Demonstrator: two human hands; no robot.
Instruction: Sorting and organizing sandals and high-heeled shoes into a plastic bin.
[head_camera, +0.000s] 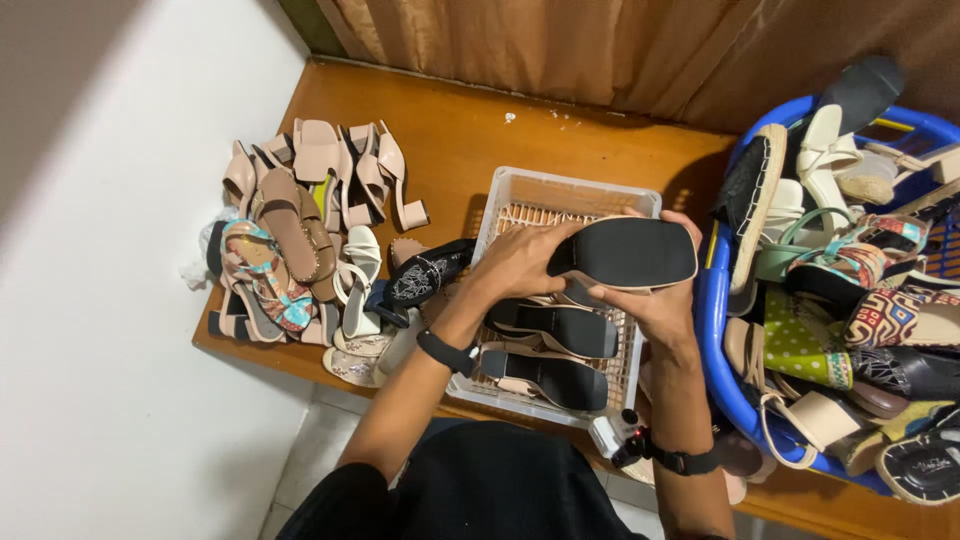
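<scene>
Gripping a black-soled sandal (622, 253), left hand (520, 262) and right hand (655, 300) hide its straps.

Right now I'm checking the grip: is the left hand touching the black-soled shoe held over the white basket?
Touching. The head view shows the left hand closed on one end of the black-soled shoe; the right hand supports it from below.

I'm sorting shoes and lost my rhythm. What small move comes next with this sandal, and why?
Probably lower the black-soled sandal, held sole-up by both the left hand and right hand, into the white basket, behind the two sandals already lying there sole-up.
</scene>
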